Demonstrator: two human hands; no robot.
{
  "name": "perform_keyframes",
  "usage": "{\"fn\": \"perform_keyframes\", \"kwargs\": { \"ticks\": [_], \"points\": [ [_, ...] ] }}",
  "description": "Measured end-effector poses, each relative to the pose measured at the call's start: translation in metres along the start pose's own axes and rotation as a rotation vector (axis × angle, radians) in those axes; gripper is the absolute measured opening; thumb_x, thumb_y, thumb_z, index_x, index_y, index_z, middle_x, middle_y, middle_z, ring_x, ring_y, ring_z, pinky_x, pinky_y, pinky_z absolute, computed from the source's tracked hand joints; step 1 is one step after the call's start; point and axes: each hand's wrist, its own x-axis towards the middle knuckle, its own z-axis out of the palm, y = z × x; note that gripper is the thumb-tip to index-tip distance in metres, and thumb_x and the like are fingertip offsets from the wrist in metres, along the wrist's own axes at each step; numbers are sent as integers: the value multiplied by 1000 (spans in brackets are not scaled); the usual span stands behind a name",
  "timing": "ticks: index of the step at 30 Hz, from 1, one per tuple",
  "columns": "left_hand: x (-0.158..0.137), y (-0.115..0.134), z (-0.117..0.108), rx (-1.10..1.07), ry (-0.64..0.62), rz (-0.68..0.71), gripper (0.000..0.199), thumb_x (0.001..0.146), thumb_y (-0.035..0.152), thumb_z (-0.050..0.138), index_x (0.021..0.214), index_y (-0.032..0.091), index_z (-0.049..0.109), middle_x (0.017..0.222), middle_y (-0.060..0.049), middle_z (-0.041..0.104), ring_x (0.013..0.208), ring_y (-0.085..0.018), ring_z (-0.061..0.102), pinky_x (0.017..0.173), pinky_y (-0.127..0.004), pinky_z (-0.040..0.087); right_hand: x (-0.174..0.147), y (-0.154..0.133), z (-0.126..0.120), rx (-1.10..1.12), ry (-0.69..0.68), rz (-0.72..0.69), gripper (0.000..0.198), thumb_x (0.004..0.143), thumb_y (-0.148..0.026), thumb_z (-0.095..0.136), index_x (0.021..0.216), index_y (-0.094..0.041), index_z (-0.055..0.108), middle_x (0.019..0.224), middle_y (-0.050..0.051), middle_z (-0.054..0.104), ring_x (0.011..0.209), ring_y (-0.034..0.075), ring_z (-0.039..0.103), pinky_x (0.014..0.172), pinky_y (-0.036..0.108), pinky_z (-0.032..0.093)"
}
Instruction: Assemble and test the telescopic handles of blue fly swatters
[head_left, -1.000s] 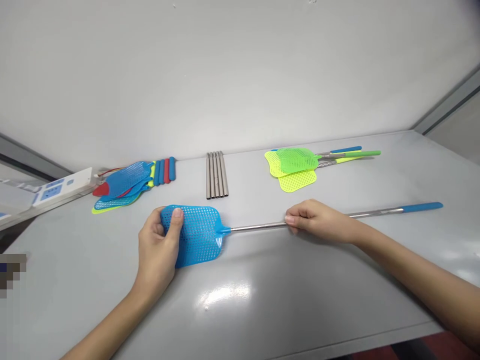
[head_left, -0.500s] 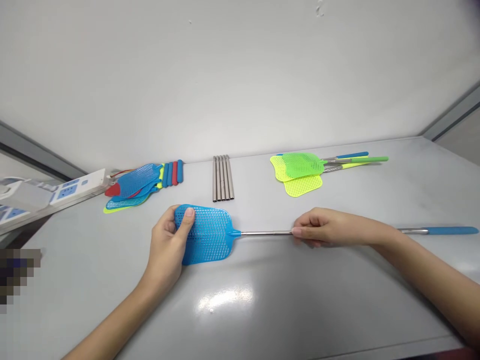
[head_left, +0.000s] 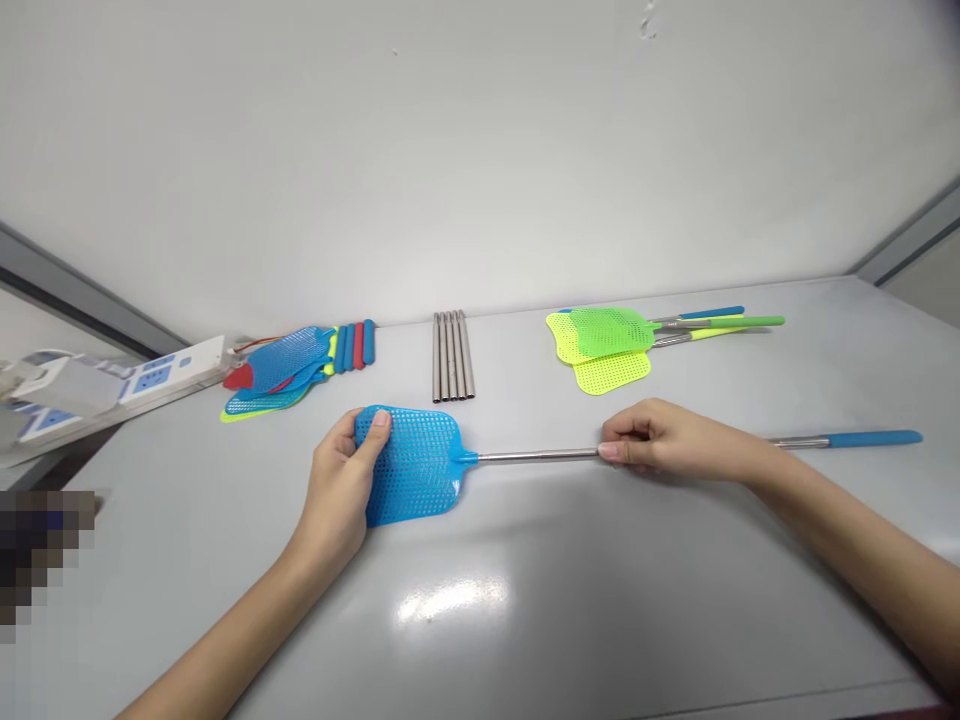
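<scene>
A blue fly swatter [head_left: 416, 465] with a thin metal telescopic rod lies across the front of me, its blue grip far to the right. My left hand [head_left: 349, 470] pinches the outer left end of the mesh head, thumb on top. On the rod, right of the head, my right hand [head_left: 652, 440] is closed between thumb and fingers. Part of the rod is hidden behind my right hand and wrist. Beyond my hands, several metal tubes [head_left: 454, 358] lie side by side on the grey table [head_left: 540, 600].
Green, yellow and blue swatters [head_left: 607, 335] are stacked at the back right. At the back left lie loose swatter heads [head_left: 289, 362] beside several coloured grips [head_left: 354, 346]. A white power strip [head_left: 161, 380] runs along the left edge. A wall stands behind the table.
My right hand has moved slightly right along the rod, and more rod shows beside the head. The blue grip end now sits further left and a little higher. The view has shifted slightly.
</scene>
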Motion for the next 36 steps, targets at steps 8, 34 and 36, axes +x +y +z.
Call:
{"fn": "perform_keyframes", "kwargs": {
  "ticks": [8, 34, 36],
  "points": [
    [-2, -6, -3, 58, 70, -19, 31, 65, 47, 63, 76, 20, 54, 63, 3, 51, 55, -12, 48, 48, -21, 41, 2, -5, 12, -24, 15, 5, 33, 83, -38, 38, 58, -17, 41, 54, -5, 29, 48, 8, 24, 45, 22, 21],
    [-18, -5, -1, 195, 76, 72, 34, 69, 52, 57, 76, 20, 51, 60, 4, 49, 52, -12, 46, 49, -22, 39, -2, -7, 19, 491, -384, 226, 37, 82, -45, 44, 63, -15, 50, 45, -8, 26, 40, 5, 18, 39, 20, 14],
    [-17, -2, 1, 141, 45, 31, 34, 67, 52, 59, 73, 20, 50, 59, 4, 49, 52, -12, 46, 48, -22, 38, -3, -7, 17, 463, -372, 210, 38, 83, -46, 42, 64, -14, 52, 44, -8, 27, 39, 5, 19, 39, 20, 15]
  ]
}}
